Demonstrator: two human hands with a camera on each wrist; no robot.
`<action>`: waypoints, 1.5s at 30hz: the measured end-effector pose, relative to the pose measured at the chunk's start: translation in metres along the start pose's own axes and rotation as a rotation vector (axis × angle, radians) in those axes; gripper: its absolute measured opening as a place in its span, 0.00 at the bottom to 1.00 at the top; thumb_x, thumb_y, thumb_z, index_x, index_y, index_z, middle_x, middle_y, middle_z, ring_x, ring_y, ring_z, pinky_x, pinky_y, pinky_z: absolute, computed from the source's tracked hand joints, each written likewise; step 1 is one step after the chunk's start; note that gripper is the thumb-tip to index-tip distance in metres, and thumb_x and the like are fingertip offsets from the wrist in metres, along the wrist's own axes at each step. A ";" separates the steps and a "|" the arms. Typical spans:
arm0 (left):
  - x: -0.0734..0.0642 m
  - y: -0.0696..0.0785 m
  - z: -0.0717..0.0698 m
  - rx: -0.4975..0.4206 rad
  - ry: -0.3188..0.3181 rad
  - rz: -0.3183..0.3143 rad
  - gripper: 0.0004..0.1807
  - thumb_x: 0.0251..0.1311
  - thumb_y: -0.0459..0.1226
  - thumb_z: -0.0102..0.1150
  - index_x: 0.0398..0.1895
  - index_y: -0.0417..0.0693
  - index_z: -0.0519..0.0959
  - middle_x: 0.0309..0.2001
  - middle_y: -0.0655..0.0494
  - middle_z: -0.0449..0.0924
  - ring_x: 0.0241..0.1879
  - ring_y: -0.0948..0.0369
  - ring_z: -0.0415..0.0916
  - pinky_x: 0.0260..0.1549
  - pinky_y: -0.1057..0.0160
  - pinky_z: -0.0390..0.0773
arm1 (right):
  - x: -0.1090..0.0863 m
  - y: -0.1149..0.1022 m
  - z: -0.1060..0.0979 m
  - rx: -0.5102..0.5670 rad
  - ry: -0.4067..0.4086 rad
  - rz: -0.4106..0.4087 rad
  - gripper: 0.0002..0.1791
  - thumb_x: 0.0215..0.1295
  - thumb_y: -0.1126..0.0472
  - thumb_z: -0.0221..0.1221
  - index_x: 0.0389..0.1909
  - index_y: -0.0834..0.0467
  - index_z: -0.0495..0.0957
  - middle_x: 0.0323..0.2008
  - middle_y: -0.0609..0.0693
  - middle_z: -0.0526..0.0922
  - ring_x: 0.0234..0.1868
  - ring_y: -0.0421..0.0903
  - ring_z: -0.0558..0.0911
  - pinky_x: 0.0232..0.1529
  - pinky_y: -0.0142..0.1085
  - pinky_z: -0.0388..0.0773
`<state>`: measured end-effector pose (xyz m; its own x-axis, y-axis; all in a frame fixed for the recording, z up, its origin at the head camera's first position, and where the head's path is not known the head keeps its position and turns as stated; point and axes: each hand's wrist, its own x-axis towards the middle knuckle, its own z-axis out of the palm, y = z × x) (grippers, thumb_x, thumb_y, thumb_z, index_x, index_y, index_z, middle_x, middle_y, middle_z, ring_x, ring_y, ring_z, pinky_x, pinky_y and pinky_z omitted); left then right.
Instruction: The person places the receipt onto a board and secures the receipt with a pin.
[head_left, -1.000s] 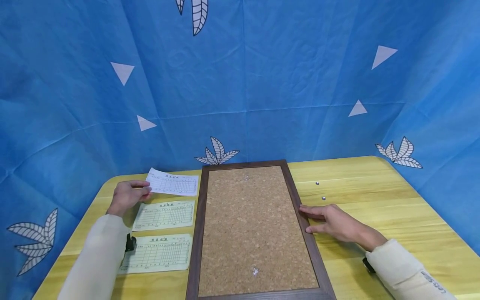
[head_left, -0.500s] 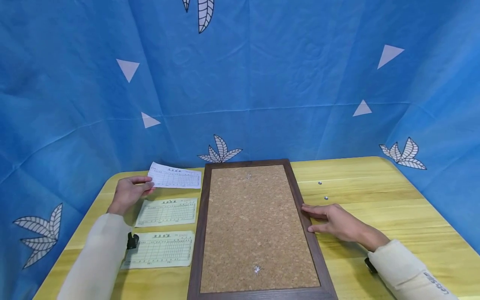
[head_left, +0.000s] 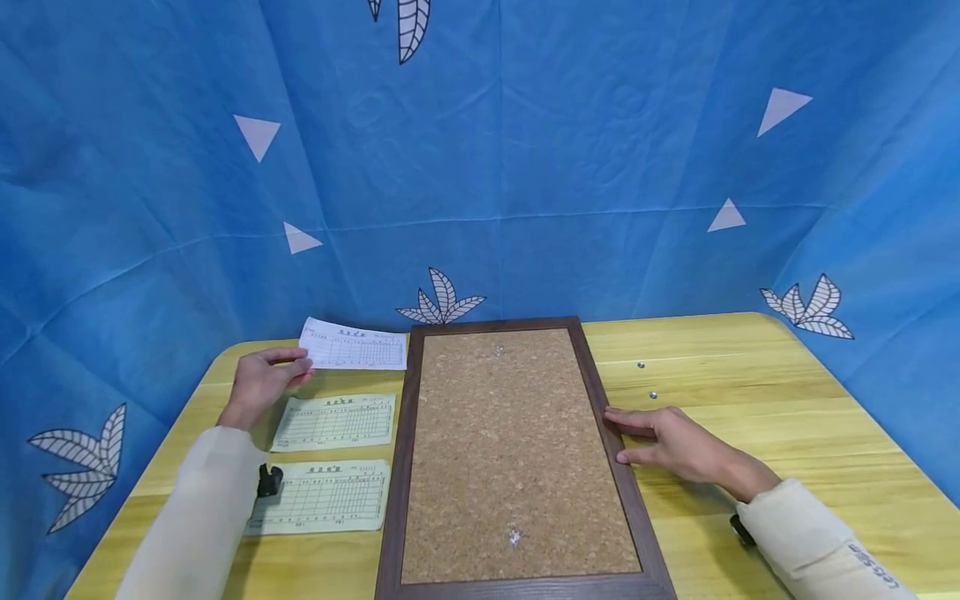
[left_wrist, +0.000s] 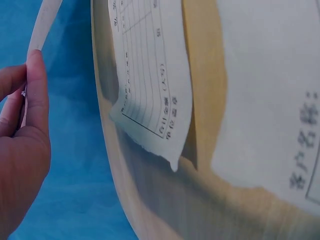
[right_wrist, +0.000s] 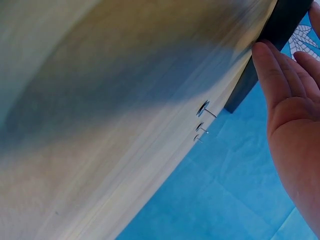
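Observation:
My left hand pinches a pale lilac printed paper slip by its left end, at the far left of the table. In the left wrist view, thumb and fingers press together on that slip's edge, and a tiny shiny spot shows between the fingers. Below it lie two pale green printed slips, a middle one and a nearer one. A framed cork board lies to their right. My right hand rests against the right side of its dark wooden frame, fingers fairly straight.
Several thumbtacks lie point-up on the table, right of the board. Two small silvery spots show on the cork, one near the top and one near the bottom. A blue cloth hangs behind.
The lilac slip in my left hand has moved away from the green slips, toward the table's far edge. My right hand stays on the frame. The head view has shifted slightly.

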<state>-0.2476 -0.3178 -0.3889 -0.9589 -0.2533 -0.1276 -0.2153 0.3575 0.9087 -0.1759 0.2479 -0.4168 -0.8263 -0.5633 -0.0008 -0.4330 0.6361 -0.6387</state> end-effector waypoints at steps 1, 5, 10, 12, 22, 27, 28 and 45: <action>0.000 0.001 0.000 -0.003 0.001 -0.001 0.23 0.69 0.33 0.60 0.62 0.30 0.73 0.45 0.48 0.79 0.33 0.68 0.84 0.44 0.65 0.81 | 0.000 0.000 0.000 -0.001 0.000 -0.001 0.35 0.64 0.54 0.67 0.67 0.68 0.70 0.65 0.64 0.72 0.64 0.64 0.72 0.57 0.51 0.73; -0.001 0.004 0.002 -0.031 -0.001 0.001 0.23 0.68 0.33 0.60 0.63 0.29 0.73 0.40 0.53 0.81 0.34 0.67 0.84 0.45 0.64 0.80 | 0.001 0.001 -0.001 0.002 0.002 -0.001 0.35 0.64 0.55 0.67 0.67 0.68 0.70 0.65 0.65 0.72 0.64 0.64 0.72 0.56 0.50 0.74; -0.002 0.008 0.004 -0.053 -0.002 -0.004 0.23 0.68 0.32 0.61 0.62 0.29 0.73 0.39 0.54 0.81 0.34 0.67 0.85 0.46 0.63 0.80 | 0.002 -0.001 0.000 -0.001 0.011 -0.003 0.34 0.64 0.55 0.67 0.67 0.67 0.71 0.64 0.65 0.73 0.63 0.64 0.73 0.56 0.51 0.74; -0.003 0.009 0.005 -0.047 0.003 -0.014 0.23 0.68 0.33 0.60 0.62 0.29 0.73 0.42 0.51 0.80 0.35 0.66 0.85 0.46 0.62 0.80 | 0.002 -0.002 0.000 0.005 0.005 -0.002 0.34 0.64 0.56 0.67 0.67 0.68 0.70 0.64 0.65 0.73 0.63 0.64 0.73 0.56 0.51 0.74; -0.001 0.011 0.011 -0.059 0.004 -0.038 0.23 0.67 0.33 0.62 0.62 0.32 0.74 0.47 0.47 0.79 0.35 0.65 0.85 0.49 0.60 0.79 | 0.013 -0.011 -0.006 -0.034 0.001 0.049 0.34 0.65 0.56 0.66 0.69 0.65 0.69 0.65 0.64 0.72 0.34 0.40 0.77 0.41 0.38 0.72; -0.004 0.014 0.014 -0.068 -0.004 -0.004 0.22 0.66 0.32 0.62 0.61 0.30 0.75 0.46 0.46 0.80 0.36 0.64 0.85 0.49 0.59 0.79 | 0.028 -0.019 -0.010 -0.020 0.000 0.047 0.34 0.68 0.55 0.64 0.69 0.66 0.68 0.66 0.65 0.71 0.38 0.41 0.78 0.42 0.41 0.72; -0.004 0.015 0.015 -0.064 -0.003 0.000 0.22 0.66 0.31 0.62 0.61 0.31 0.75 0.47 0.46 0.79 0.36 0.63 0.85 0.49 0.59 0.79 | 0.031 -0.020 -0.010 -0.014 0.002 0.046 0.33 0.68 0.56 0.64 0.69 0.66 0.68 0.66 0.66 0.71 0.41 0.45 0.80 0.44 0.43 0.74; -0.009 0.021 0.025 -0.056 -0.004 0.031 0.21 0.68 0.33 0.61 0.61 0.30 0.75 0.51 0.40 0.77 0.38 0.62 0.85 0.49 0.58 0.79 | 0.065 -0.026 -0.010 0.050 0.105 -0.010 0.29 0.71 0.57 0.61 0.68 0.68 0.69 0.62 0.64 0.75 0.64 0.61 0.74 0.60 0.55 0.71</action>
<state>-0.2480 -0.2854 -0.3785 -0.9657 -0.2393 -0.1003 -0.1748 0.3145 0.9330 -0.2219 0.1995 -0.3927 -0.8562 -0.5097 0.0848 -0.4252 0.6017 -0.6761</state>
